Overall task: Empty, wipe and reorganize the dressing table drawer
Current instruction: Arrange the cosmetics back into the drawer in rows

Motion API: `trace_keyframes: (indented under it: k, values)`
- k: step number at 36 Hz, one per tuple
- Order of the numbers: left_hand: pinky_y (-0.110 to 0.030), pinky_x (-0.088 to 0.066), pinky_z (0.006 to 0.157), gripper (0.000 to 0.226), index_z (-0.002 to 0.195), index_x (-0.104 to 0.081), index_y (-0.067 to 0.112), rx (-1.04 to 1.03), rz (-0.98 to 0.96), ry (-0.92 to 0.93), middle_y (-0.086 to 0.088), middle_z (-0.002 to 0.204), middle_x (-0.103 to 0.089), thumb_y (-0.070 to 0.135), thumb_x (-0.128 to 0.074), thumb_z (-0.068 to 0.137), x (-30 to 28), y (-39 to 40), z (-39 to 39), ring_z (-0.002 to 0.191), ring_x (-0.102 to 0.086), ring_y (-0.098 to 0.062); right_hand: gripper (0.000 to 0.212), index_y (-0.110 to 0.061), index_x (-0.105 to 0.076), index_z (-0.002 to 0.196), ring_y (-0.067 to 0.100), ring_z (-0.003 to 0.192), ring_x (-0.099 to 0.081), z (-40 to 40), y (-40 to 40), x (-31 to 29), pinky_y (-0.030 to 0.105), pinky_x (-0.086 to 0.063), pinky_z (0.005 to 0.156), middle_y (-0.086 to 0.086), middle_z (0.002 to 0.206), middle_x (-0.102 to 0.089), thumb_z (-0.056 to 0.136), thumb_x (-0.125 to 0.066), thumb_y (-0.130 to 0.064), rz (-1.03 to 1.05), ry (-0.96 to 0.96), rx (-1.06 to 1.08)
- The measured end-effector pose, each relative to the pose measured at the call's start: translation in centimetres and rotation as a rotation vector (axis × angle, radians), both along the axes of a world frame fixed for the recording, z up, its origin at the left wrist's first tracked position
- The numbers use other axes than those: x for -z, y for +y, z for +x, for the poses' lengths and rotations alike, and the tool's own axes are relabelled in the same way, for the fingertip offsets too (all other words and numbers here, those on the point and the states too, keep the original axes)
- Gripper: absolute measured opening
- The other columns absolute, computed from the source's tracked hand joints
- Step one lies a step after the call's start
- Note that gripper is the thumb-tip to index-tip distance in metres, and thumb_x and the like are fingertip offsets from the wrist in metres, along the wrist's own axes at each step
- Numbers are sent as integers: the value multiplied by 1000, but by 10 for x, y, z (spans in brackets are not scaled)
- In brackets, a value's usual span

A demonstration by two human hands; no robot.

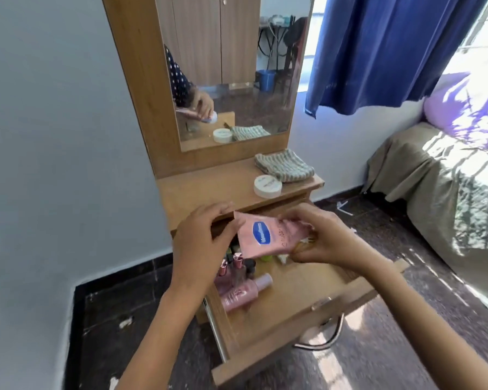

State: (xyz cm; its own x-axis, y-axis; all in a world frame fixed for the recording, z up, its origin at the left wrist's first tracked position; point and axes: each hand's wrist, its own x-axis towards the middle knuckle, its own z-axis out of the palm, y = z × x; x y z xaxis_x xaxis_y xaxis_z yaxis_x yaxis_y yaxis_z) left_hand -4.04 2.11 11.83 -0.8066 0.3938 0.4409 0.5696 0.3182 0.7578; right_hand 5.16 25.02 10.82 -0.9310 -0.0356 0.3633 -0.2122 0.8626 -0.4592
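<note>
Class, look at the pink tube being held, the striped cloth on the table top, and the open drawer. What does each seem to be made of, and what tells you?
Pink squeeze tube with blue oval label: probably soft plastic, satin sheen, flattened end.
Striped grey-green folded cloth: knitted or woven textile, ribbed and matt.
Open brown drawer: wood or wood-look laminate, visible grain, smooth finish.
</note>
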Motion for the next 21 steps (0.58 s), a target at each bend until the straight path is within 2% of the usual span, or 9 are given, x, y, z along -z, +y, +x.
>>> trace_keyframes:
  k: [3, 6, 10, 13, 17, 21]
  values:
    - [-35, -43, 100, 34, 114, -67, 21, -8, -100, 64, 10, 119, -61, 42, -62, 88, 16, -7, -2, 114, -54, -10, 65, -27, -60, 115, 4, 101, -59, 5, 7, 3, 27, -51, 85, -14, 110, -63, 56, -86, -34, -75, -306, -85]
    - [-41, -37, 104, 32, 115, -67, 16, -65, -250, 151, -1, 128, -59, 34, -64, 89, 28, -10, -6, 123, -49, -20, 66, -28, -63, 116, -2, 97, -59, 8, 7, 3, 16, -48, 84, -15, 106, -65, 56, -91, -26, -55, -537, -134]
    - [-44, -28, 111, 30, 118, -65, 14, -60, -411, 289, -8, 135, -52, 27, -61, 91, 33, -10, -8, 132, -38, -27, 64, -29, -63, 118, 4, 98, -62, 2, 8, 6, 31, -50, 90, -12, 108, -67, 60, -90, -24, -41, -765, -188]
    - [-48, -25, 113, 30, 121, -63, 14, -38, -441, 304, -11, 139, -48, 24, -57, 94, 36, -8, -8, 137, -33, -28, 62, -31, -64, 119, 9, 101, -64, -5, 7, 9, 36, -50, 91, -10, 111, -69, 62, -88, -32, -3, -849, -258]
    - [-43, -23, 114, 29, 121, -63, 13, -13, -452, 274, -13, 141, -47, 23, -56, 95, 38, -5, -9, 138, -32, -30, 59, -35, -65, 119, -4, 91, -63, -15, 0, 14, 15, -47, 81, -22, 101, -69, 64, -87, -35, 15, -927, -282]
    - [-38, -17, 113, 30, 121, -63, 13, 4, -475, 247, -12, 143, -45, 26, -55, 95, 40, -4, -8, 140, -29, -28, 58, -32, -65, 121, -4, 91, -61, -22, -8, 24, 9, -44, 78, -16, 104, -69, 67, -85, -33, 36, -972, -312]
